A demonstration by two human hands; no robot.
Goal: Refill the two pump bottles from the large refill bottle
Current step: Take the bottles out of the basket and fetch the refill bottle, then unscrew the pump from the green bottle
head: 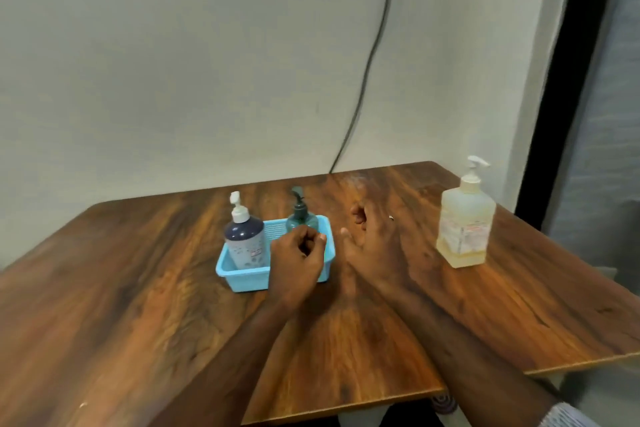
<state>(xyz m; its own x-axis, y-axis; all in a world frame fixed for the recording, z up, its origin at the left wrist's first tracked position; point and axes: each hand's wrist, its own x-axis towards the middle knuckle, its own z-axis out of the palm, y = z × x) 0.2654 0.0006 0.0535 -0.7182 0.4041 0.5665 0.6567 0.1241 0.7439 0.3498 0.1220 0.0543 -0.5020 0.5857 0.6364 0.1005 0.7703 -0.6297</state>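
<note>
Two pump bottles stand in a light blue basket (pixel 242 279) on the wooden table: a dark navy bottle with a white pump (pixel 245 241) at the left and a small teal bottle with a dark pump (pixel 300 215) behind. The large refill bottle (pixel 465 225), square, pale yellow and topped with a white pump, stands apart at the right. My left hand (pixel 298 262) hovers at the basket's right front corner, fingers curled, holding nothing and hiding the teal bottle's base. My right hand (pixel 377 243) hangs between basket and refill bottle with relaxed fingers, touching neither.
The wooden table (pixel 138 305) meets a second tabletop (pixel 536 305) at a seam running toward me. A pale wall stands close behind, with a black cable (pixel 367 80) hanging down to the table's back edge. A dark door frame (pixel 568 80) rises at the right.
</note>
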